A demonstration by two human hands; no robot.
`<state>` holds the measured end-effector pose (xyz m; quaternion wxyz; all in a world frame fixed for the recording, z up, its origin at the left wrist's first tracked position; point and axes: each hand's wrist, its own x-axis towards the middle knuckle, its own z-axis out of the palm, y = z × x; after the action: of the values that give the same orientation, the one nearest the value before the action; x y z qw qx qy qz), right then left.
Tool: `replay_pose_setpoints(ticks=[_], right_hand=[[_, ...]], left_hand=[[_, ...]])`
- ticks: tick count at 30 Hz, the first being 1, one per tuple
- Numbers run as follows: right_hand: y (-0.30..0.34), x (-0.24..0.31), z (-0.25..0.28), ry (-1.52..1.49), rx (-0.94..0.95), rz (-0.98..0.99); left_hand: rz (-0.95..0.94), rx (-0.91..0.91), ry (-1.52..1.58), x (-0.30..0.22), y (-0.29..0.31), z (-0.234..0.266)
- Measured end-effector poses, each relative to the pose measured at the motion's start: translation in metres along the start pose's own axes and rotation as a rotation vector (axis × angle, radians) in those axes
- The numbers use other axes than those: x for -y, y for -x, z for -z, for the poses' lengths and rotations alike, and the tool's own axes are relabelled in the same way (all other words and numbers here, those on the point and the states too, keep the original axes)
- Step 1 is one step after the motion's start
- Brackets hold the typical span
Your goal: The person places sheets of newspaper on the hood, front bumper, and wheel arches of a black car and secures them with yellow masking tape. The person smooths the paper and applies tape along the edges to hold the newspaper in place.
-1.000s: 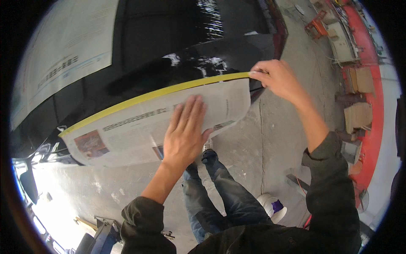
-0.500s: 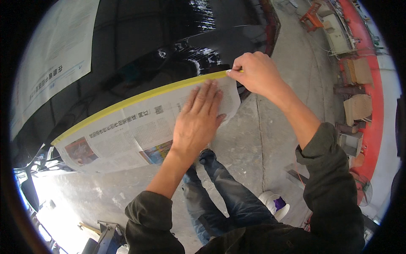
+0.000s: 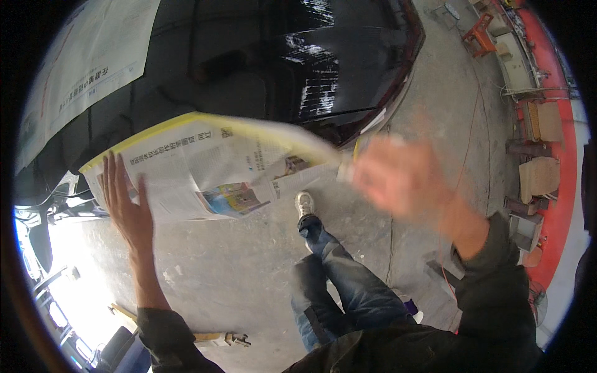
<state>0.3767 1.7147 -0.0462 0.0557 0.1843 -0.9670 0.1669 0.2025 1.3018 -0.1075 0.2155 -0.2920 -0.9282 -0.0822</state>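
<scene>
A newspaper sheet (image 3: 177, 174) edged with yellow masking tape (image 3: 158, 128) hangs along the glossy black car body (image 3: 249, 74). The tape lies against the body on the left; toward the right, that edge has come away and sags. My left hand (image 3: 129, 208) is open, its fingers spread flat over the sheet's left end by the tape. My right hand (image 3: 401, 183) is smeared by motion, off to the right of the car. Its closed fingers grip the taped right corner of the sheet; the exact fingertip hold is blurred.
Another newspaper sheet (image 3: 102, 59) covers the body at upper left. Concrete floor (image 3: 249, 261) lies below, with my legs standing on it. An orange stool (image 3: 479, 36), a pale cabinet (image 3: 515, 65) and cardboard (image 3: 540, 177) line the red-based wall at right.
My left hand has slid from the sheet's right part to its left end. My right hand has swung right and toward me, pulling the taped edge off the car body.
</scene>
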Motion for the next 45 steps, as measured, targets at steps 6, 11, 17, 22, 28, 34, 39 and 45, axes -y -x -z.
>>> replay_pose_setpoints(ticks=[6,11,17,22,28,34,39,45], right_hand=[[0.09,0.111,0.01,-0.342,0.058,0.159],[0.17,0.126,0.001,-0.395,0.156,0.079],[0.261,0.112,-0.016,-0.28,0.353,-0.062],[0.307,0.018,-0.021,-0.695,-0.217,-1.003],[0.411,-0.031,-0.004,-1.307,-0.207,-1.344],[0.478,-0.026,-0.035,-1.714,0.464,-1.495],[0.409,-0.019,-0.086,-2.4,0.668,-0.938],[0.248,-0.045,-0.098,-2.571,0.294,-0.516]], left_hand=[[-0.522,0.163,0.221,-0.148,0.072,0.077],[-0.368,0.542,0.382,-0.218,0.159,0.143],[-0.04,1.031,0.786,-0.309,0.242,0.161],[-0.006,1.127,0.938,-0.347,0.257,0.146],[0.354,0.786,1.106,-0.393,0.186,0.054],[0.34,0.448,1.188,-0.509,0.051,-0.021],[0.417,-0.047,1.338,-0.534,-0.063,-0.023],[0.621,-0.368,1.445,-0.463,-0.119,0.037]])
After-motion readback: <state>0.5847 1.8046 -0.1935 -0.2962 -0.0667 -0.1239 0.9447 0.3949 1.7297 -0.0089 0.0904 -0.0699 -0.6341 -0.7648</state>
